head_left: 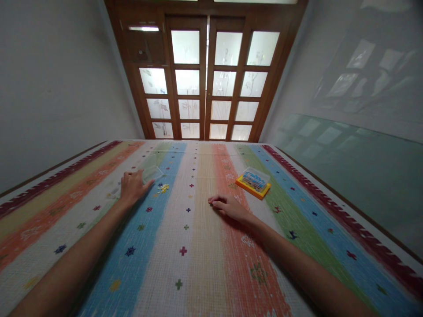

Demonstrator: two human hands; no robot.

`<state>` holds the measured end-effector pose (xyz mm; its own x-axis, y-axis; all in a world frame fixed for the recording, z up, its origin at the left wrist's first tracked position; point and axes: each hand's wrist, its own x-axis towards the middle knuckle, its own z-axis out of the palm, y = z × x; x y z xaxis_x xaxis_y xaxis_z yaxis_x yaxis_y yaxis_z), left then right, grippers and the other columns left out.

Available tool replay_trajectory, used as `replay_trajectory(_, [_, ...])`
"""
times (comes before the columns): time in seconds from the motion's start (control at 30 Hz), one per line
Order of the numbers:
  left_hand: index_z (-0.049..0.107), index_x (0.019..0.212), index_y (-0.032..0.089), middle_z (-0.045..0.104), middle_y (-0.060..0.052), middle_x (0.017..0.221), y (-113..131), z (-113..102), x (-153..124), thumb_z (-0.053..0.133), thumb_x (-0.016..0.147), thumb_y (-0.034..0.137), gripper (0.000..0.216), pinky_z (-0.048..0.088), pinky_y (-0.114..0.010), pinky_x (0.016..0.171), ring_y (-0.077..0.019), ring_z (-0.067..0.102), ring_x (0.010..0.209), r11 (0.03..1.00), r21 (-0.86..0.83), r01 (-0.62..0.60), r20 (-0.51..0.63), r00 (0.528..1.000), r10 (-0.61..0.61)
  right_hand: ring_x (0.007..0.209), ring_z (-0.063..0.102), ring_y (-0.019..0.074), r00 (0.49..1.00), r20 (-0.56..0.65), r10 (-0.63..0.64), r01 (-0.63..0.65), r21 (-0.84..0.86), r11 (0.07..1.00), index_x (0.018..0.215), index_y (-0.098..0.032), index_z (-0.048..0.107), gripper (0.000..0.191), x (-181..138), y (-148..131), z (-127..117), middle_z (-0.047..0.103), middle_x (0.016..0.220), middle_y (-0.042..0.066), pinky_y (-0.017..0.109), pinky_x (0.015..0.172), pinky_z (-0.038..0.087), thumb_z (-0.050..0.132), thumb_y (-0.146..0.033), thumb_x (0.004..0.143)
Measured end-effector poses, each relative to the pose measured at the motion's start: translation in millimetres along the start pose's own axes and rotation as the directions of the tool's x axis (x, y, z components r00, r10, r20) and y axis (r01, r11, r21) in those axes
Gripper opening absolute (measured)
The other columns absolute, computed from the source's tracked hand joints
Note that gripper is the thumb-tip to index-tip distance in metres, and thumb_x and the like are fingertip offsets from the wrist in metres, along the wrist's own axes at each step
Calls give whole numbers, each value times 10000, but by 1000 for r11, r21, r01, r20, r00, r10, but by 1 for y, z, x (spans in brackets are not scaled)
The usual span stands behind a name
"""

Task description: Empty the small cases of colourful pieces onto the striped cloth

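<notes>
We see the loose little heap of small yellow and white pieces (163,188) on the cloth, just right of the left hand's thumb and apart from it. The heap has no clear long axis. From the fingers of our right hand (230,207) it lies to the left and slightly farther off, across a pale stripe, so our left hand (132,184) is much the nearer.

Our left hand is at the clear, colourless plastic container (153,173), which sits between thumb and curled fingers, just beyond the heap. We cannot tell whether the fingers grip it or only rest against it, and we make out no contents through its wall.

Our right thumb and fingers are drawn together low over the cloth; whether they pinch something small, we cannot tell.

Beyond and to the right of that hand lies the shallow rectangular case with a bright yellow-orange base and a clear plastic cover (254,181). Its long side slants from far left to near right, and we see blue and darker shapes under the cover, too small to name.

All of this rests on the woven cloth with multicoloured stripes (205,259). Past its far edge stands the brown wooden door with frosted panes (206,77).
</notes>
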<state>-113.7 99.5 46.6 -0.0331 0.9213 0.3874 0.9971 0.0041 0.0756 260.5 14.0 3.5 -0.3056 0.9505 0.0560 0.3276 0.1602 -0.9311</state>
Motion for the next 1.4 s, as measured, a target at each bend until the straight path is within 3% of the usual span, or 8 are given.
replay_trajectory(0.13, [701, 1186, 75, 675, -242, 1200, 0, -4, 1, 474, 890, 578, 626, 429, -512, 949, -442, 507, 1188, 995, 102, 22, 81, 996, -31, 1025, 679, 231, 1000, -8, 6, -6, 2, 1000, 931, -201, 738, 180, 0, 0, 0, 751, 1094, 97, 382, 936, 498, 603, -269, 834])
replay_trajectory(0.27, [762, 1068, 96, 644, -235, 1169, -3, -2, -2, 462, 885, 578, 596, 447, -506, 935, -429, 512, 1151, 994, 107, 17, 62, 998, -24, 1053, 675, 228, 1000, -2, 1, -1, 12, 1000, 920, -206, 738, 175, 0, 0, -1, 748, 1120, 94, 377, 951, 493, 603, -274, 833])
replay_trajectory(0.5, [746, 1053, 112, 591, -177, 1140, -21, 11, -10, 488, 875, 415, 435, 482, -429, 990, -313, 600, 1059, 988, -130, -78, 8, 997, 80, 1035, 675, 220, 1000, -5, 12, -12, 2, 1000, 923, -204, 732, 180, 0, -1, 0, 747, 1109, 91, 367, 945, 488, 592, -272, 834])
replay_trajectory(0.7, [743, 954, 153, 629, -126, 1022, -32, 14, -15, 497, 864, 372, 342, 525, -383, 924, -271, 651, 936, 984, -172, -46, 5, 999, 48, 1035, 673, 232, 1000, 2, 9, -9, 5, 1000, 909, -208, 735, 176, -1, -4, -1, 752, 1090, 88, 380, 948, 486, 600, -284, 826])
replay_trajectory(1.03, [753, 878, 182, 636, -114, 958, -48, 6, -30, 505, 834, 378, 319, 542, -393, 862, -276, 660, 877, 983, -182, 24, -4, 1000, -25, 1046, 668, 226, 1000, -17, 18, -17, 13, 1000, 925, -202, 733, 187, -1, -3, 2, 746, 1108, 92, 378, 956, 490, 603, -286, 819])
replay_trajectory(1.4, [758, 908, 164, 640, -142, 966, -43, 5, -29, 484, 831, 341, 335, 530, -432, 915, -310, 641, 970, 983, -157, 93, -4, 995, -95, 1057, 673, 226, 1000, -13, 6, -6, -10, 1000, 915, -209, 736, 171, -3, -5, 0, 749, 1122, 87, 389, 974, 495, 604, -283, 834])
